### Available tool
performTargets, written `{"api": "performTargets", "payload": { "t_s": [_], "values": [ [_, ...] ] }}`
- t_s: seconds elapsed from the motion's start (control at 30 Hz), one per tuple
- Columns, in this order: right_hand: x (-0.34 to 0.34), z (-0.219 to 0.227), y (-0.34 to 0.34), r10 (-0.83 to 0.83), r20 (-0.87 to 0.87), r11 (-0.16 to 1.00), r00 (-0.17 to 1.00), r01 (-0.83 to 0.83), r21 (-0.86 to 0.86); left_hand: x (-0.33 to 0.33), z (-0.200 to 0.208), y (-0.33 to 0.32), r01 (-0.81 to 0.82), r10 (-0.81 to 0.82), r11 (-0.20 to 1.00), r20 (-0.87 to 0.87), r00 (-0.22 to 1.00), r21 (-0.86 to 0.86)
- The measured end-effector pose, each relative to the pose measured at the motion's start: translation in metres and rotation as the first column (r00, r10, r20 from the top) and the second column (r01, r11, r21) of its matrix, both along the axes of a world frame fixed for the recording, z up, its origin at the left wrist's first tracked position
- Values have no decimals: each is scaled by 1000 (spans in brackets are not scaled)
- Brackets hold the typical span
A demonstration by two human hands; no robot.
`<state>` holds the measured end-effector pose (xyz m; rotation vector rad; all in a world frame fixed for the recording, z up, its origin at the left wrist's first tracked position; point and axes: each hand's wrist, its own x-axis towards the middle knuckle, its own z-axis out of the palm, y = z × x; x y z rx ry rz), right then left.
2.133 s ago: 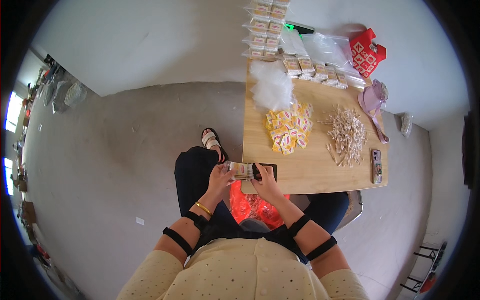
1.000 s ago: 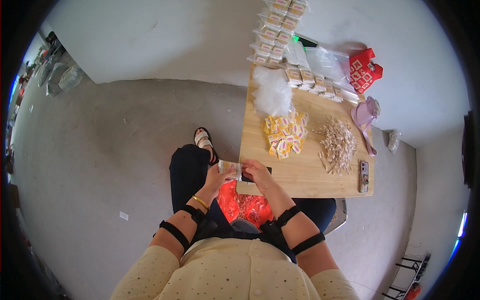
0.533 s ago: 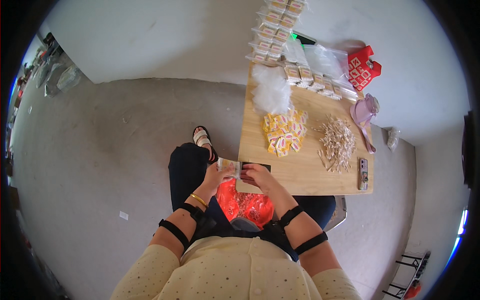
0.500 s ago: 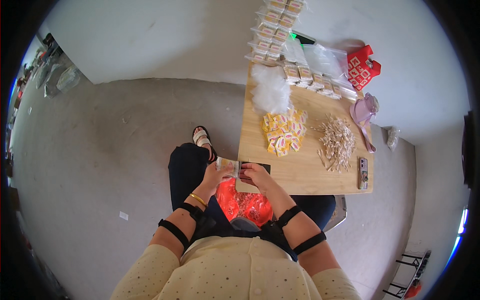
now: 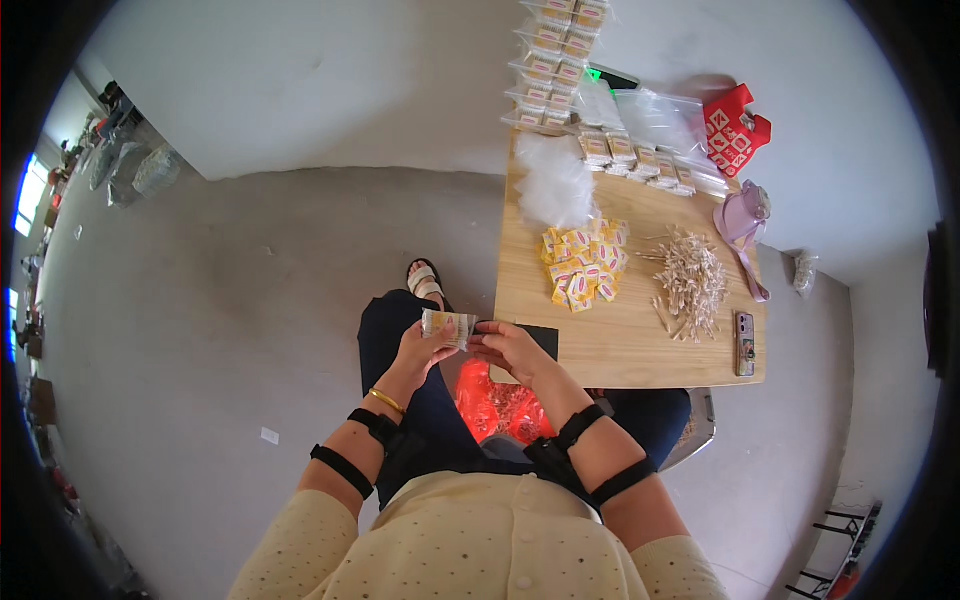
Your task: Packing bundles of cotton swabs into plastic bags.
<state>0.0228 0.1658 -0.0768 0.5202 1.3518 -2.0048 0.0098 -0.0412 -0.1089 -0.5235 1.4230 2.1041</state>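
Observation:
My left hand (image 5: 422,355) is closed around a small clear bag of cotton swabs (image 5: 440,323) with a yellow-and-white label card, held over my lap left of the table's near corner. The fingers of my right hand (image 5: 508,350) are bent together at the bag's right end; what exactly they pinch there is too small to tell. Behind my right hand, a dark flat piece (image 5: 543,340) lies on the table corner. Loose cotton swabs (image 5: 690,285) are heaped on the table, with a pile of yellow-and-white cards (image 5: 585,265) to their left.
Clear empty bags (image 5: 555,185) lie farther back on the wooden table (image 5: 620,350). Filled packs (image 5: 635,160) stand in rows behind them. A lilac cup (image 5: 742,215), a phone (image 5: 744,345) and a red bag (image 5: 735,130) are on the right. Below sits a red plastic bag (image 5: 510,405) with swabs.
The view has shifted slightly, so the table appears farther right. The bag of swabs has come up a little in my left hand, and my right fingers stay at its right end.

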Motion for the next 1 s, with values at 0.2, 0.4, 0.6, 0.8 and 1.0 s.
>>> {"api": "performTargets", "payload": {
  "t_s": [0.2,0.4,0.6,0.8,1.0],
  "values": [
    [5,26,-5,-24,-385,986,922,85,140,4,38,4,-73,79,995,-102,992,66],
    [17,77,18,-99,-594,952,798,250,177,8,88,34,-59,122,962,-225,967,266],
    [40,140,51,-50,-816,879,576,413,238,12,120,56,55,86,879,-271,959,473],
    [62,167,52,89,-768,807,634,406,429,21,133,95,212,-7,790,-337,941,575],
    [81,192,83,230,-874,682,428,570,459,20,176,98,402,-172,842,-528,832,360]
  ]
}}
